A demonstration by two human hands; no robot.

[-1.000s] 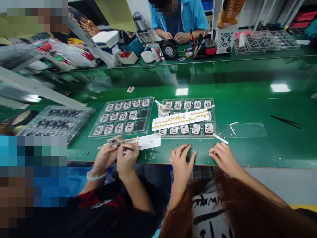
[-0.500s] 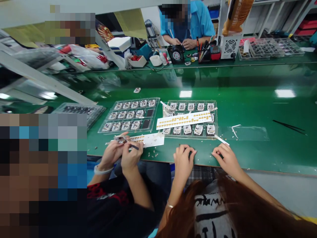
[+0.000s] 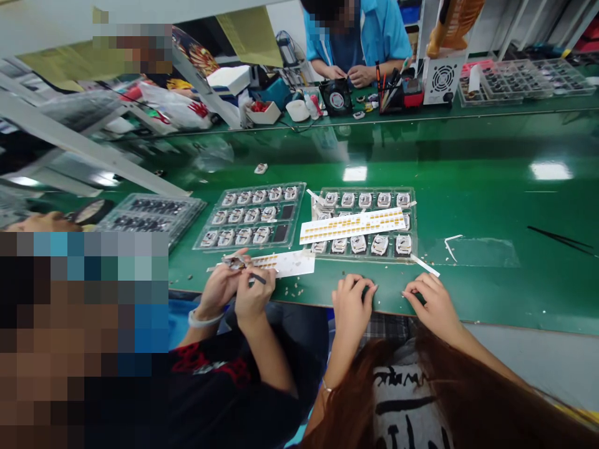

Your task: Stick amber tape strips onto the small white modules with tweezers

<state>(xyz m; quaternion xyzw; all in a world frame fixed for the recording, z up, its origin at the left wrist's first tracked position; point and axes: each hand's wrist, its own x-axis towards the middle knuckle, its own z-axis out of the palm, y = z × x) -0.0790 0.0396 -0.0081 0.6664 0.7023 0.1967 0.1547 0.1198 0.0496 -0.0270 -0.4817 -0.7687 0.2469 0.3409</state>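
My left hand rests at the table's front edge, fingers curled and thumb and forefinger pinched; anything between them is too small to make out. My right hand is closed in a similar pinch, its contents unclear, just below a white strip at the tray's corner. Beyond my hands lies a clear tray with rows of small white-framed parts. Across it lies a white sheet of yellow stickers. A bent white strip lies on the table to the right.
At left, a co-worker's hands hold a small part and a dark tool over another sticker sheet. A second tray stands beyond them. Black tweezers lie at right. Another person sits across the green table.
The whole view has shifted slightly, so things appear a little further right. Both my hands keep nearly the same pose; no object has visibly been moved.
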